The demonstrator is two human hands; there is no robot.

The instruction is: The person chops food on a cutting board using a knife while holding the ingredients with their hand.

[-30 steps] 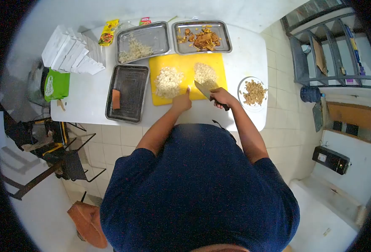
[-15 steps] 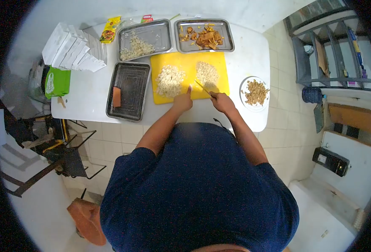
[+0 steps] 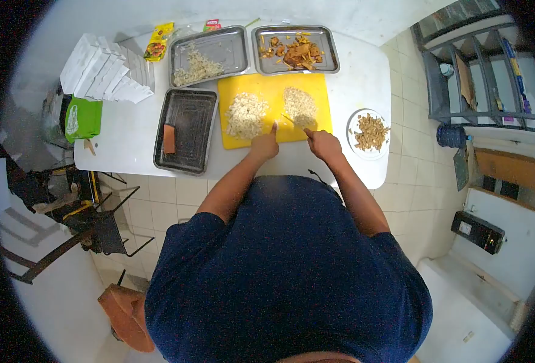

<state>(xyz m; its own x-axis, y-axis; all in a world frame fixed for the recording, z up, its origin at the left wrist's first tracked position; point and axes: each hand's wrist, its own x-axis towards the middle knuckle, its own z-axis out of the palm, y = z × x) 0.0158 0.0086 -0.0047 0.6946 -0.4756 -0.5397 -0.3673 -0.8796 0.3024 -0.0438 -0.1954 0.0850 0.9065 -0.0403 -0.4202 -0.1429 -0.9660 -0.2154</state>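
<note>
At the left I see a dark baking tray [image 3: 193, 114] holding a reddish-brown block [image 3: 168, 139]. Next comes the yellow cutting board [image 3: 276, 89], its larger pale chopped heap [image 3: 247, 115] just beyond my left hand [image 3: 265, 146]. That hand points its index finger onto the board; I can't tell whether it grips anything. Between my hands the knife [image 3: 295, 123] slants up-left, its handle end clenched in my right hand [image 3: 324, 145], beside the finer chopped heap [image 3: 299, 106]. Farther right sits a white plate [image 3: 364, 155] of brown strips [image 3: 371, 132].
</note>
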